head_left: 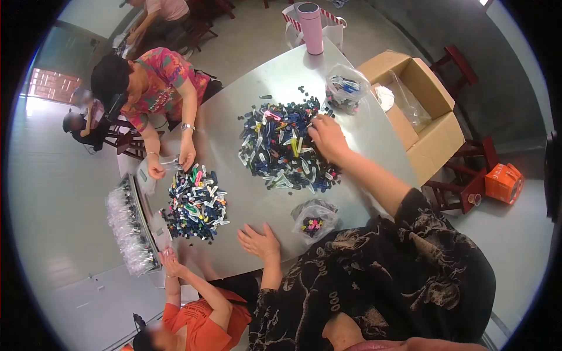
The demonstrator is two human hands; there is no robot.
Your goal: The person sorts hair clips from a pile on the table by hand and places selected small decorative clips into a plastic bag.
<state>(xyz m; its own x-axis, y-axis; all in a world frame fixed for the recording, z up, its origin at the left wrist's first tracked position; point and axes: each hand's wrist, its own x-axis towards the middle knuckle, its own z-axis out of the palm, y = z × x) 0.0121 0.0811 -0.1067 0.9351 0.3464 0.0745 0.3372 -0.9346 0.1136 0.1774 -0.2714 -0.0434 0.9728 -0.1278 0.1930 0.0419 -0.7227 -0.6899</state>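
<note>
Clip pile [281, 149], mid-bench [228, 111], lies left of the right hand [329, 139], the nearer one; fingers curled at its edge, grasp unclear. Clips' long axes mixed. Left hand [260, 241] apart, spread, released.

Workshop | metal table [225, 120] | clip piles [281, 146] | co-workers [167, 82] | open cardboard box [436, 140]

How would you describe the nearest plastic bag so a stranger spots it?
Find the metal table, then its edge by the wearer's dark patterned shirt. There, just right of the left hand, sits a small clear bag. Bright pink and yellow pieces show inside; no pink shows in the farther bag.
</note>
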